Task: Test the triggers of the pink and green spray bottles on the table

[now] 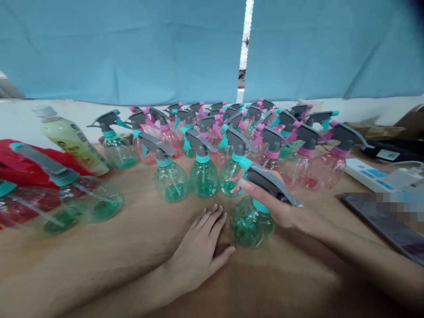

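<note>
My right hand point(270, 198) is shut around the grey trigger head of a green plastic spray bottle point(251, 223), whose teal collar shows just below my fingers. My left hand point(198, 251) lies flat on the wooden table point(99, 238), holding nothing, its fingertips close to that bottle's lower left side. Just beyond my hands stand several more green spray bottles point(203, 176) and pink spray bottles point(326, 170) in a dense group, their grey triggers pointing various ways. Two green bottles point(91, 201) lie on their sides at the left.
A juice bottle point(71, 141) lies on a red plastic bag point(29, 163) at the left. At the right are a white power strip point(371, 176), a dark tablet point(384, 225) with a pixelated patch, and a black pouch point(391, 150). Blue cloth point(132, 48) hangs behind.
</note>
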### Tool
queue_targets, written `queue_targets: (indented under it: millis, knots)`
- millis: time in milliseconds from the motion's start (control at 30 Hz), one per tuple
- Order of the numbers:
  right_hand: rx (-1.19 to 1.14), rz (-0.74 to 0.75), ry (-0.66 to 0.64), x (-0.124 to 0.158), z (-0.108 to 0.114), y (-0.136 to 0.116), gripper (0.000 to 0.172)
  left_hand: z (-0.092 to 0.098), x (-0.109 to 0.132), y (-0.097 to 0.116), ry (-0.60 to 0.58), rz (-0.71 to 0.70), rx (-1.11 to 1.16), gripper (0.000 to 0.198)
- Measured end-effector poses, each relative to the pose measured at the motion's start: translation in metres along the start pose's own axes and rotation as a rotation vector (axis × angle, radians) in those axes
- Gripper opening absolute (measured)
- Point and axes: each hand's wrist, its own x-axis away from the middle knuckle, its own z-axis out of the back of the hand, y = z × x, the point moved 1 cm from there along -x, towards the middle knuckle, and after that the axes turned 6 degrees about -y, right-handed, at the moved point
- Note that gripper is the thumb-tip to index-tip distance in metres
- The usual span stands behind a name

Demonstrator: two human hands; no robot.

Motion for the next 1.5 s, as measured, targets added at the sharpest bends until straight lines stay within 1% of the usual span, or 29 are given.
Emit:
queue_targets:
  millis: [167, 233, 333, 400, 433, 633, 900, 1500]
  knots:
    - [-0.032, 0.0, 0.041, 0.0, -0.001, 0.002, 0.03, 0.001, 0.0, 0.0, 0.003, -0.005, 0.006, 0.059]
    - [-0.043, -0.001, 0.039, 0.001, -0.001, 0.002, 0.029, 0.001, -0.001, 0.0, -0.004, -0.006, -0.001, 0.059]
    - [-0.041, -0.013, 0.004, 0.002, 0.0, -0.002, 0.021, 0.002, -0.001, 0.0, -0.015, -0.006, -0.007, 0.059]
    - [-0.054, -0.025, 0.008, 0.002, 0.0, -0.004, 0.014, 0.002, -0.002, 0.0, -0.02, -0.007, -0.011, 0.058]
    - [-0.064, -0.032, 0.013, 0.003, 0.0, -0.005, 0.014, 0.002, -0.002, 0.0, -0.02, -0.007, -0.014, 0.058]
    - [-0.108, -0.087, 0.008, 0.004, -0.003, -0.001, 0.018, 0.002, -0.001, 0.001, 0.001, -0.015, -0.004, 0.055]
    - [-0.165, -0.066, 0.028, 0.004, -0.005, 0.004, 0.019, 0.001, -0.002, 0.0, 0.017, -0.019, 0.011, 0.052]
    - [-0.168, -0.071, 0.029, 0.005, -0.006, 0.006, 0.019, 0.0, -0.001, 0.0, 0.044, -0.021, 0.017, 0.049]
